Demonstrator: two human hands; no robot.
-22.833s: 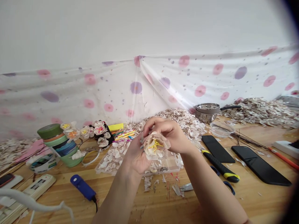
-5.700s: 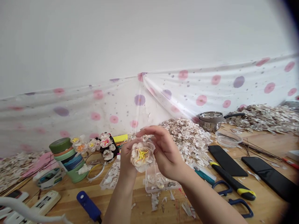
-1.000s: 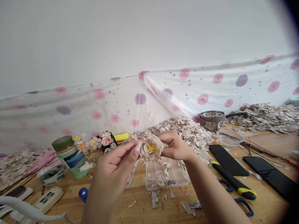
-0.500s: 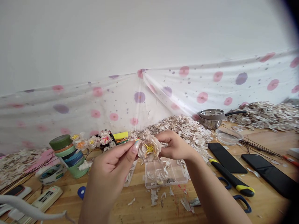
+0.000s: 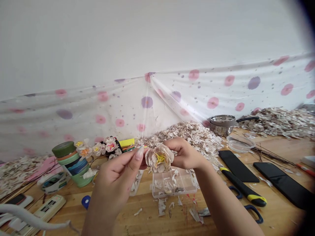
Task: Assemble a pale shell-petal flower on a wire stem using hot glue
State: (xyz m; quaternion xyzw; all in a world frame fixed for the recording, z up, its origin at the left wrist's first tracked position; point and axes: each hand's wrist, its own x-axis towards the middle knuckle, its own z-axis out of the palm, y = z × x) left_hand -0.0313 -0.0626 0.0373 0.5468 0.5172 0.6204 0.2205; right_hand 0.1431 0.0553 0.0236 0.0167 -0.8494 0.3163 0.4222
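An artificial flower [image 5: 159,158] with pale layered petals and yellow stamens faces me above the table. My right hand [image 5: 183,154] is closed on it from behind at its right side, the fingertips partly hidden by the petals. At the flower's left edge, my left hand [image 5: 123,167] is pinched, thumb against fingers, with some fingertips reaching behind the petals. Any stem behind the flower is hidden. Below it lies a clear compartment box [image 5: 174,193] with petal scraps inside.
Behind are a petal heap [image 5: 194,134] and a metal bowl [image 5: 222,126]. A green-lidded container [image 5: 73,167] and finished flowers [image 5: 98,149] stand left. Rightward lie a black phone [image 5: 278,183], a black-and-yellow handled tool [image 5: 242,186] and blue-handled scissors [image 5: 256,213].
The flower has turned and shifted slightly right, showing more of its face. My left thumb has slid a little left and up, away from the petals. My right hand keeps its hold.
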